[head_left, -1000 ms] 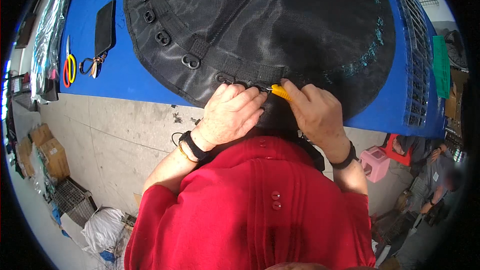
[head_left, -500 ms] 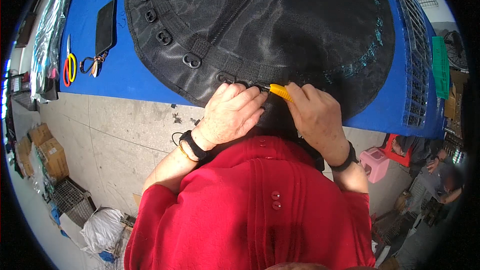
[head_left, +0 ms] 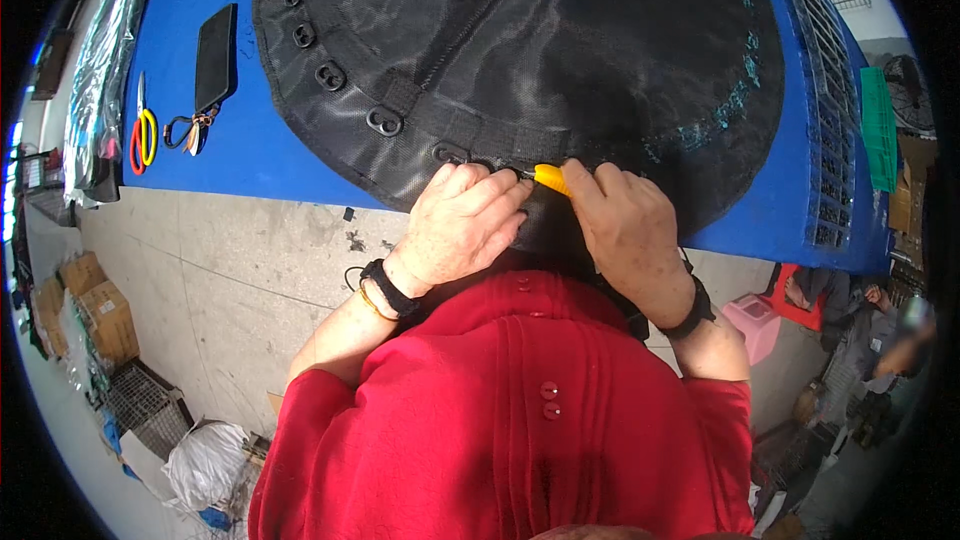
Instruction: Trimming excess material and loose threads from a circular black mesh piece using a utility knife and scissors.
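A large round black mesh sheet lies over the blue table, with black plastic double-loop clips spaced along its left and near edge. My left hand is closed on the sheet's near edge, beside a clip; its fingertips press the fabric down. A small tool with a yellow handle is pinched in my right hand. The tool's thin metal tip points left and meets the edge by my left fingertips. What the tip touches is hidden among dark fabric and fingers.
On the blue tabletop, left of the sheet, lie scissors with red and yellow handles and a black phone with a strap. A black wire grid lines the right end. Cardboard boxes stand at lower left; another person is at right.
My right hand has shifted slightly up and left, and less of the yellow handle shows. My left hand keeps its grip on the sheet's edge.
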